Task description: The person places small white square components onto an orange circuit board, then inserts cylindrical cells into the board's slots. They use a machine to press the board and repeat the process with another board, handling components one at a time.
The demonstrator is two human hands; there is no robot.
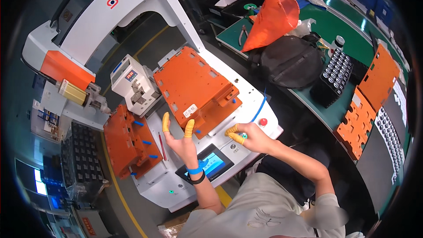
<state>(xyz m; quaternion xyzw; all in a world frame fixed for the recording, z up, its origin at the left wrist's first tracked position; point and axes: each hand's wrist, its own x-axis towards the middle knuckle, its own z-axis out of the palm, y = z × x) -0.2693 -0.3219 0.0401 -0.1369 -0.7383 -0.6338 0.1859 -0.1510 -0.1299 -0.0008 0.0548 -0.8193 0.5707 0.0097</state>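
My left hand point(180, 143), with yellow finger cots and a blue wrist strap, is open beside the near corner of an orange fixture plate point(189, 86). Its fingers are spread apart and hold nothing visible. My right hand point(255, 137) is curled at the front edge of the white machine point(260, 105), close to a green-lit button point(245, 136). Its yellow-capped thumb and finger come together; anything between them is too small to make out. A second orange fixture point(125, 143) with blue pins stands to the left. The touchscreen point(211, 164) is below my left hand.
A white screw feeder point(132, 83) sits behind the fixtures, and a screwdriver head point(72, 91) hangs left. A red knob point(263, 122) is right of my right hand. The green bench point(321, 114) bears a black tray of small round parts point(337, 75), an orange cone point(273, 17) and orange plates point(379, 77).
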